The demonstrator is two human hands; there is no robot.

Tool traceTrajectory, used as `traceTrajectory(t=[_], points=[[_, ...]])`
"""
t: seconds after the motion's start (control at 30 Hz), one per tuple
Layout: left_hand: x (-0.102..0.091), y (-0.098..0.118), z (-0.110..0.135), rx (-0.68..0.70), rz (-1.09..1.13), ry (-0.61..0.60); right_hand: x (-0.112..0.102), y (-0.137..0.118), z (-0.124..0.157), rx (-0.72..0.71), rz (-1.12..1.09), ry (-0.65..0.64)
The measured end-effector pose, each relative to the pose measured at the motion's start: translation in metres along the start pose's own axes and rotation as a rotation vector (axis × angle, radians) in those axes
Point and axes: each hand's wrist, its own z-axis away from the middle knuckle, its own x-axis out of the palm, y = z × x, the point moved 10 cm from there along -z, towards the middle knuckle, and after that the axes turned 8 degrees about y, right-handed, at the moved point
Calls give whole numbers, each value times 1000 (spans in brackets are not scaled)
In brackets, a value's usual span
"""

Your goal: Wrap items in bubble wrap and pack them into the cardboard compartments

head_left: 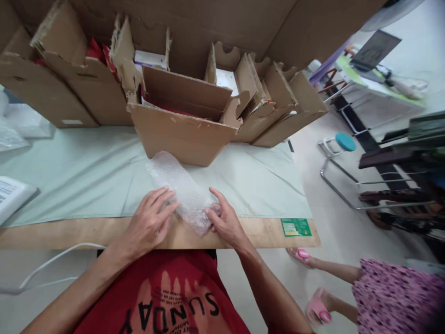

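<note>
A sheet of clear bubble wrap (177, 185) lies on the table, running from near the front cardboard box down to the table's wooden front edge. My left hand (150, 220) rests flat on its near left side, fingers spread and stretched out. My right hand (224, 218) is at the wrap's near right corner, with thumb and fingers pinching the edge of the sheet. Whether something is wrapped inside cannot be seen.
Open cardboard boxes (184, 125) with torn flaps and red and white contents line the back of the table (86, 167). A white device (12, 197) sits at left, with a white cable (59, 260) below. Another person's legs in pink slippers (314, 306) stand at right, by a stool (344, 144).
</note>
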Motion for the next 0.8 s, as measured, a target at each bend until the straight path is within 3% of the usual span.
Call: traceTrajectory(t=[0.13,0.27,0.37,0.5,0.57,0.63,0.73,0.8], points=[[17,9,0,20,60,-64,-3,16,17,199,-160,-31],[37,5,-6,19,81,-212,-8,24,34,277,-219,-4],[28,14,2,45,92,-200,5,15,49,280,-367,-57],[4,32,22,17,185,-48,30,-6,61,273,-586,-130],[-5,30,28,-75,263,64,37,-14,59,261,-635,-142],[-6,16,34,-258,333,134,37,-23,52,197,-638,-145],[6,-18,47,-633,378,102,18,-39,37,-32,-510,-64],[14,-33,53,-804,417,43,7,-53,30,-240,-288,16]])
